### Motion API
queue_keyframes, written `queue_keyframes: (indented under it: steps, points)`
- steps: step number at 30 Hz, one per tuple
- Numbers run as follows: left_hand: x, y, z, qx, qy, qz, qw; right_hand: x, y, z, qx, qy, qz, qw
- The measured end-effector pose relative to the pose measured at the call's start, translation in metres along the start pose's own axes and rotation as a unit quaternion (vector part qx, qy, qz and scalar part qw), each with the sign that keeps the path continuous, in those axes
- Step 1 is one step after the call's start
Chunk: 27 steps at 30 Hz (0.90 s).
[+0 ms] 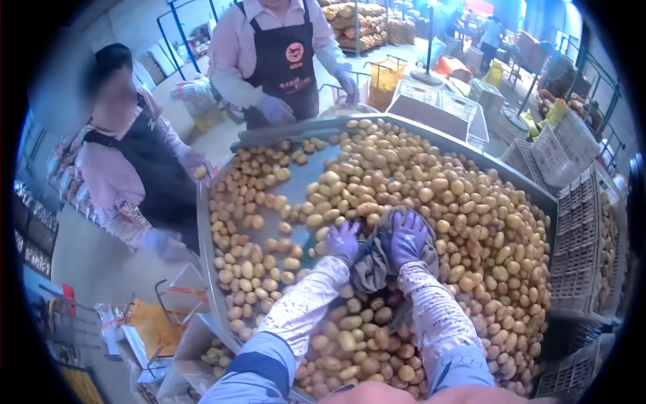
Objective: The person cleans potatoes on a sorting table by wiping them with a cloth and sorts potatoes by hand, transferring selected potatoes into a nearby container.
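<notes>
Yellow-brown potatoes (491,229) are heaped over a metal sorting table (269,225). A crumpled dark grey cloth (372,261) lies on the heap between my hands. My left hand (344,241), in a purple glove, rests at the cloth's left edge against the potatoes, its fingers spread. My right hand (408,239), gloved alike, lies palm down on the cloth's right part with fingers stretched forward. Neither hand is visibly closed around a potato. The cloth hides the potatoes under it.
Two people in dark aprons stand at the far and left sides; the left person's hand (196,163) holds a potato. Plastic crates (575,249) stand along the right. Bags and an orange sack (156,326) are at lower left. The table's raised rim (205,236) surrounds the heap.
</notes>
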<state>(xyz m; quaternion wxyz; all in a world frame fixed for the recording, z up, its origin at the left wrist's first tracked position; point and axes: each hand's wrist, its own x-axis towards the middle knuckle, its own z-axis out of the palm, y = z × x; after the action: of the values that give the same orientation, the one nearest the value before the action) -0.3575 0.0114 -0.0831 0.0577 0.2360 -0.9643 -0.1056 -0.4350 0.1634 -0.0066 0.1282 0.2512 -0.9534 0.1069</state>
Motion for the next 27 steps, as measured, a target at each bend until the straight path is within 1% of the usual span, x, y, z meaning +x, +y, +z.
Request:
queue_keyframes:
  steps: [1, 2, 5, 7, 8, 12, 15, 16, 17, 18, 19, 20, 21, 23, 24, 25, 26, 27]
  points:
    - [-0.011, 0.010, -0.023, -0.016, -0.038, -0.011, 0.999, -0.002, 0.007, 0.026, -0.045, 0.038, -0.004, 0.998]
    - [-0.013, 0.010, -0.030, -0.028, -0.088, -0.015, 0.996, -0.003, 0.008, 0.026, -0.043, 0.035, -0.006, 0.998]
    - [-0.042, 0.019, -0.053, -0.040, -0.082, 0.003, 0.996, -0.007, 0.011, 0.016, -0.026, 0.028, -0.021, 0.999]
    - [-0.061, 0.003, -0.015, -0.049, 0.007, 0.078, 0.996, -0.018, 0.013, 0.001, 0.005, 0.023, -0.033, 0.999]
    - [-0.078, -0.002, -0.014, -0.049, 0.025, 0.102, 0.993, -0.024, 0.021, 0.017, -0.017, 0.082, -0.053, 0.995]
    - [-0.140, -0.003, -0.065, -0.090, -0.014, 0.088, 0.992, -0.072, 0.022, -0.001, 0.015, 0.051, -0.027, 0.998]
    - [-0.172, -0.014, -0.084, -0.136, -0.015, 0.080, 0.987, -0.111, 0.018, -0.032, 0.052, -0.069, -0.113, 0.990]
    - [-0.179, -0.035, -0.037, -0.136, 0.099, 0.109, 0.980, -0.124, 0.017, -0.036, 0.065, -0.037, -0.123, 0.990]
    - [-0.180, -0.054, -0.016, -0.178, 0.090, 0.148, 0.969, -0.138, 0.016, -0.054, 0.159, -0.044, -0.111, 0.980]
    - [-0.192, -0.057, -0.044, -0.258, 0.055, 0.164, 0.951, -0.151, 0.015, -0.084, 0.249, -0.053, -0.089, 0.963]
    - [-0.211, -0.049, -0.086, -0.340, 0.010, 0.177, 0.923, -0.165, 0.020, -0.102, 0.334, -0.066, -0.052, 0.939]
    - [-0.238, -0.032, -0.127, -0.451, -0.045, 0.064, 0.889, -0.181, 0.030, -0.105, 0.346, -0.025, -0.064, 0.936]
    - [-0.254, -0.021, -0.155, -0.542, -0.098, -0.053, 0.833, -0.190, 0.041, -0.120, 0.325, -0.006, -0.077, 0.943]
    - [-0.270, -0.038, -0.158, -0.629, -0.132, -0.123, 0.756, -0.211, 0.053, -0.148, 0.430, -0.075, 0.020, 0.900]
    - [-0.269, -0.042, -0.163, -0.548, -0.040, -0.021, 0.835, -0.211, 0.050, -0.182, 0.402, -0.065, -0.014, 0.913]
    - [-0.268, -0.041, -0.172, -0.449, 0.060, 0.082, 0.888, -0.210, 0.046, -0.209, 0.375, -0.055, -0.055, 0.924]
    - [-0.266, -0.031, -0.188, -0.429, 0.115, 0.093, 0.891, -0.216, 0.047, -0.213, 0.356, -0.011, -0.091, 0.930]
    - [-0.266, -0.024, -0.200, -0.377, 0.140, 0.072, 0.913, -0.222, 0.045, -0.209, 0.287, 0.009, -0.091, 0.953]
